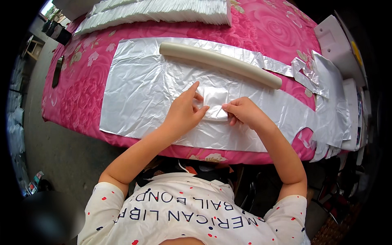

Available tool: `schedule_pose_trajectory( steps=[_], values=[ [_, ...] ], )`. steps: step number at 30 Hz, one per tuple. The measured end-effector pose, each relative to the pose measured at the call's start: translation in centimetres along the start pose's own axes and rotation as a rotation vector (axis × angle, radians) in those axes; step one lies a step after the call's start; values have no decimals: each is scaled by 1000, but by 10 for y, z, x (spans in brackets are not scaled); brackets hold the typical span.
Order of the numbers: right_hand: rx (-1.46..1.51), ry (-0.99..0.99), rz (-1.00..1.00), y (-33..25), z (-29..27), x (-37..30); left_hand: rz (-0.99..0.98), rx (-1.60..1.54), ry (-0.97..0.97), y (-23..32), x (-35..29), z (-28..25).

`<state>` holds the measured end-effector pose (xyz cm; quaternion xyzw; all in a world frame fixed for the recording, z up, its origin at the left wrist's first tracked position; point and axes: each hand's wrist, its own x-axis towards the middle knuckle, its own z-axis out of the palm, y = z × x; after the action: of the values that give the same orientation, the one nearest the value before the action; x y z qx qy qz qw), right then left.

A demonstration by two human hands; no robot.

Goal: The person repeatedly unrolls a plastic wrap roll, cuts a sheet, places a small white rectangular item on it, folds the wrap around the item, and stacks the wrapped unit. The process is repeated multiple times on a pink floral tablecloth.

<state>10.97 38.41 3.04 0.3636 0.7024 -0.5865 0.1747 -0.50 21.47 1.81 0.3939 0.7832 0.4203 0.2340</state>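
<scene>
A small square silvery-white packet (215, 98) lies on a wide sheet of wrinkled silver foil (132, 90). My right hand (243, 112) pinches the packet's right edge between thumb and fingers. At its left side is my left hand (183, 107), its index finger stretched out and its thumb tip touching the packet's lower left part. The other left fingers are bent and partly hidden. Beyond both hands, a long pale beige tube (220, 64) rests slantwise across the foil. What is inside the packet does not show.
A pink floral cloth (81, 98) covers the table. Stacked thin white packets (159, 13) stand at the far edge. Torn foil pieces (328, 94) and a white foam box (339, 49) are at the right. A dark phone-like object (57, 72) lies at the left edge.
</scene>
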Motion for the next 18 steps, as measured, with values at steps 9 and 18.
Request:
schedule_pose_trajectory(
  steps=[9, 18],
  values=[
    [23, -30, 41, -1, -2, 4, 457, 543, -75, -7, -2, 43],
    [-6, 113, -35, 0, 8, -9, 434, 512, -113, -13, 2, 52]
  ],
)
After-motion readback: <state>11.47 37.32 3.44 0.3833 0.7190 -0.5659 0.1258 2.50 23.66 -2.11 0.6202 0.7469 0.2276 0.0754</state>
